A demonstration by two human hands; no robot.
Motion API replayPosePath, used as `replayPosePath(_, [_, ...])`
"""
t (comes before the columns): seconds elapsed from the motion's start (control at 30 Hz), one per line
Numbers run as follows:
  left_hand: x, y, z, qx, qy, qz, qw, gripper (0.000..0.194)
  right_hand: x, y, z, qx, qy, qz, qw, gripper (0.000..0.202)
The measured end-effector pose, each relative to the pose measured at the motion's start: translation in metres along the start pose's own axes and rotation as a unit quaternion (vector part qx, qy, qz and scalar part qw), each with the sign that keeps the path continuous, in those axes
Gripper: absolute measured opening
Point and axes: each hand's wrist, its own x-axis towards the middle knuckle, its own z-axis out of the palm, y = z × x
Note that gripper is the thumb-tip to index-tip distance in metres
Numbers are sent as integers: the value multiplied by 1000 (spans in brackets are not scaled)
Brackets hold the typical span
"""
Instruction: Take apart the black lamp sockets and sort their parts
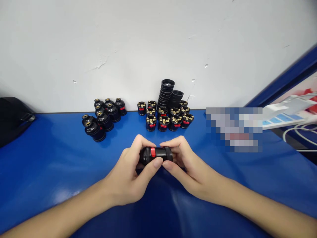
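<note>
A black lamp holder (pixel 160 152) with a red switch on its side lies sideways between my hands, above the front of the table. My left hand (pixel 133 172) is closed round its domed end, the thumb pressed on the body near the red switch. At the other end, the fingers and thumb of my right hand (pixel 185 165) close round the ringed rim. The undersides of both grips are hidden.
Several black lamp holders (pixel 95 132) with brass tops stand back left on the blue table (pixel 61 158). Several black socket cores (pixel 163 124) with brass contacts stand at the back middle, before stacked black ringed sleeves (pixel 166 94). A black bag (pixel 12 122) lies far left; a blurred patch (pixel 235 129) is right.
</note>
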Motion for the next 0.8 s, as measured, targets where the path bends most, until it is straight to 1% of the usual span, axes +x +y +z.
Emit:
replayPosePath(0.13, [4, 1, -1, -16, 9, -37, 999, 21, 3, 10, -5, -96, 11, -96, 991, 33])
replayPosePath(0.17, [5, 1, -1, -13, 9, -38, 999, 21, 3, 10, -5, -109, 17, -115, 987, 35])
replayPosePath(0.2, [6, 1, -2, -9, 8, -36, 999, 19, 4, 9, -5, -118, 24, -117, 986, 36])
replayPosePath(0.23, [6, 1, -2, -5, 6, -32, 999, 18, 5, 7, -4, -122, 32, -106, 986, 37])
replayPosePath(0.3, [6, 1, -2, 2, 0, -24, 1000, 16, 5, 2, -4, -119, 37, -53, 991, 39])
replayPosePath(0.33, [6, 1, -2, 5, -3, -22, 1000, 15, 5, -1, -3, -111, 35, -23, 993, 38])
replayPosePath(0.4, [5, 1, -2, 11, -11, -20, 1000, 17, 4, -4, -4, -102, 27, 20, 994, 27])
replayPosePath(0.43, [5, 0, -2, 16, -14, -21, 1000, 17, 4, -5, -4, -102, 23, 26, 994, 22])
replayPosePath(0.5, [4, -1, -2, 26, -18, -22, 999, 19, 2, -6, -5, -116, 16, 16, 993, 22])
replayPosePath(0.6, [4, -2, -2, 28, -16, -17, 999, 17, -2, -7, -7, -136, 3, -19, 991, 29])
replayPosePath(0.67, [4, -2, -3, 25, -15, -13, 1000, 16, -2, -8, -8, -137, -2, -26, 990, 34])
replayPosePath(0.73, [4, 0, -3, 25, -19, -9, 999, 16, -1, -10, -8, -121, -1, -14, 992, 35])
replayPosePath(0.8, [4, 0, -4, 29, -26, -5, 999, 18, 1, -10, -9, -102, 4, 17, 995, 29])
